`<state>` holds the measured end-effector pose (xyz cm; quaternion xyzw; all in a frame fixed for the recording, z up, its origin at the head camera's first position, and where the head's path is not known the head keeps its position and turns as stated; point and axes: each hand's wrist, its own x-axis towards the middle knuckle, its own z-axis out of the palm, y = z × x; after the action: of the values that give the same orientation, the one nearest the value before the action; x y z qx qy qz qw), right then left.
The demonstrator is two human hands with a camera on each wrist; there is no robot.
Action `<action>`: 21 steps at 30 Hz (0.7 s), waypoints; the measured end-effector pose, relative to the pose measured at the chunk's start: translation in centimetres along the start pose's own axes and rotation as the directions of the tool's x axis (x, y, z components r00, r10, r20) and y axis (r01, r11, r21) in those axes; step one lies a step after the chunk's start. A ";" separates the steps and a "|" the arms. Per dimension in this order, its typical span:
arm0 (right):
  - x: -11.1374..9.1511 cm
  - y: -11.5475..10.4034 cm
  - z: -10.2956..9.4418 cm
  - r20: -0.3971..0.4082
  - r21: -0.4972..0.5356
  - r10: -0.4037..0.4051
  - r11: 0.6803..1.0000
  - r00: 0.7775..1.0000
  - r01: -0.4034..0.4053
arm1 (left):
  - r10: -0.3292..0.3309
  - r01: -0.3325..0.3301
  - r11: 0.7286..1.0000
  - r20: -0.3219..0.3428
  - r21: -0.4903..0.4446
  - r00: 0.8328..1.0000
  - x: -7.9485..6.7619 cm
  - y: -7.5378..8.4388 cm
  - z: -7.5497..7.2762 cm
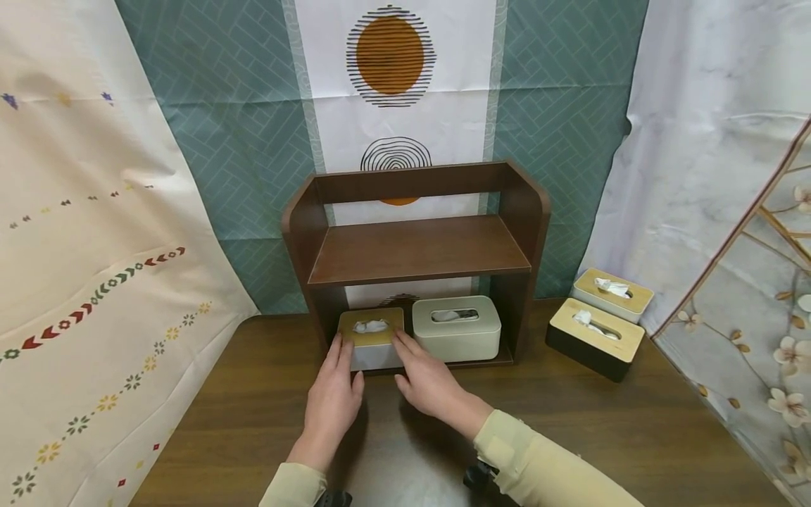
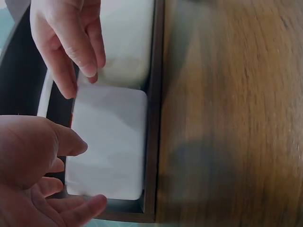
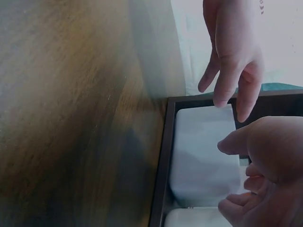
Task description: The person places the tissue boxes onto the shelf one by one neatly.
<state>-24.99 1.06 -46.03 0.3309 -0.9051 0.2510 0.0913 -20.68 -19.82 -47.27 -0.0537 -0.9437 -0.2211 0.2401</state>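
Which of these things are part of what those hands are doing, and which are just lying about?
In the job:
- left hand and right hand
- wooden-topped white box between them
- brown shelf holding it

Apparently uninvolved right now:
- pale green box beside it
- black-sided box and pale-sided box, off right
- hanging teal cloth

Tan-lidded white tissue box [image 1: 372,343]

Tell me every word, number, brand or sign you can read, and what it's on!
None can be read. The white rectangular tissue box with the wood-coloured lid, the pale green rectangular tissue box and the dark brown wooden shelf show no lettering; the cream fabric hanging carries only patterns.
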 end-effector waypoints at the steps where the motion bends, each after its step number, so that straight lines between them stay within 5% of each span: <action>1: -0.1 -0.1 -0.1 -0.003 -0.001 -0.001 1.000 1.000 0.001 | 0.007 -0.007 1.000 -0.010 -0.003 1.000 -0.1 0.1 -0.1; 11: -3.0 -0.4 -1.7 -0.039 -0.065 -0.049 0.997 0.998 0.047 | 0.082 -0.080 0.996 -0.074 0.029 0.994 -1.5 2.5 -0.8; 21: -6.7 0.7 -3.6 -0.071 -0.172 -0.028 0.985 0.997 0.015 | 0.141 -0.139 0.988 -0.031 0.071 0.989 -1.9 6.2 -0.2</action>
<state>-20.28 7.06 -45.45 0.3219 -0.9158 0.1830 0.1555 -17.64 -14.32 -45.57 -0.1076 -0.9401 -0.1722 0.2737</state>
